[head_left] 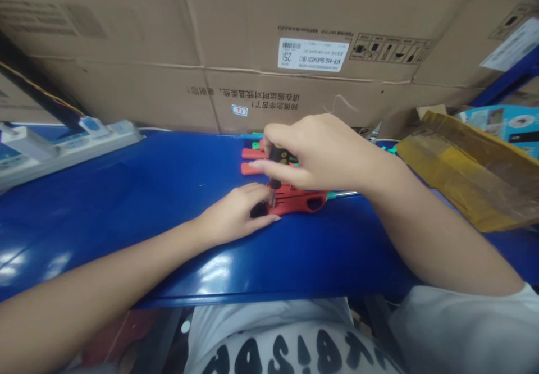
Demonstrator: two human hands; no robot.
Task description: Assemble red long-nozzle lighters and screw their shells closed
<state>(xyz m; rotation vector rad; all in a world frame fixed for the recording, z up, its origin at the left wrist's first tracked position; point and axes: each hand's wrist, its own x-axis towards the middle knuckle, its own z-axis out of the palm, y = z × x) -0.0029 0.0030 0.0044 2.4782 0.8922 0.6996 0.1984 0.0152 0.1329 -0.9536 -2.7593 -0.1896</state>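
Red long-nosed utility lighter (291, 205): flat on its side on the blue tabletop (126, 194), immediately beyond the left fingertips, under the right fist. Butt end lies between the left thumb and fingers; trigger loop and metal nozzle (346, 194) point away from them to the right. Presumably laid flat for a firm backing against downward pressure.

Left hand (236, 214): thumb on the near edge, fingers at the butt, clamped on the lighter with a dark gap behind the pinch. Grip at the end probably stops the body from turning while leaving most of its face exposed.

Right hand (314, 149): thumb and fingers closed round the black-and-yellow handle of a screwdriver (278, 154). Shaft runs down to the left fingertips, near upright; this likely keeps the push in line with the blade. Tip hidden at the fingers; cannot tell whether it sits in a screw. Left fingertips may also be guiding it.

Just past the right thumb: red handles (251, 168), side by side, with green and blue pieces beyond. Likely kept there within reach, outside the working spot.

Farther out: large cardboard box (143, 37) ahead of both hands, power strip (84, 155) well left of the left fingers, tape-covered carton (467, 177) right of the right wrist.
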